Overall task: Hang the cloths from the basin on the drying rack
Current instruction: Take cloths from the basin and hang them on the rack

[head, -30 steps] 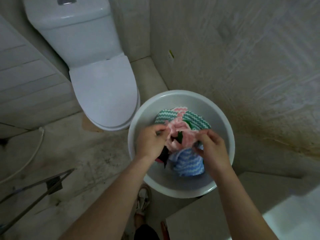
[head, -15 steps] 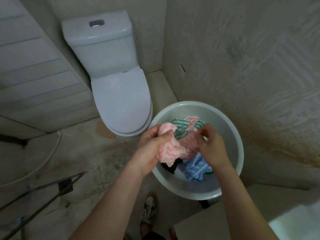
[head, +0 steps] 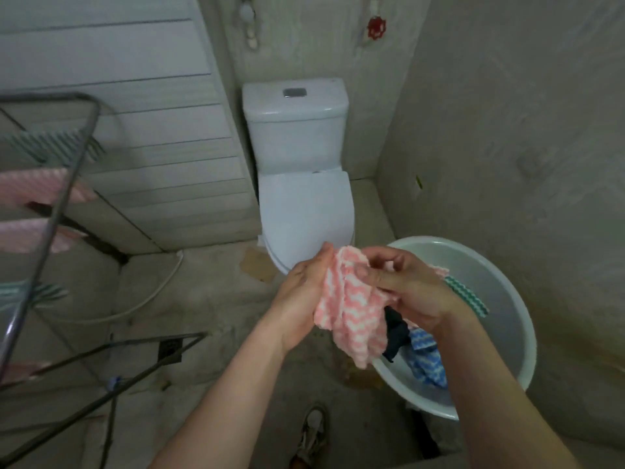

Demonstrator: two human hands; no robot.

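Observation:
A pink-and-white zigzag cloth (head: 351, 309) hangs between my two hands, just left of the white basin (head: 507, 299). My left hand (head: 301, 296) holds its left edge. My right hand (head: 409, 289) pinches its upper right part. Inside the basin lie a blue zigzag cloth (head: 426, 360), a dark cloth (head: 395, 330) and a green zigzag cloth (head: 466, 296), partly hidden by my right arm. The metal drying rack (head: 64, 184) stands at the far left, with pink cloths (head: 33, 189) and green ones (head: 44, 143) draped on it.
A white toilet (head: 301, 170) stands against the back wall, between the rack and the basin. A hose (head: 152, 292) runs over the concrete floor, and a floor drain (head: 170, 346) sits near the rack's lower bars. My shoe (head: 313, 431) is below the hands.
Both hands lifted the pink cloth out of the basin and to the left. The view swung up and left, bringing the drying rack with its hung cloths into sight.

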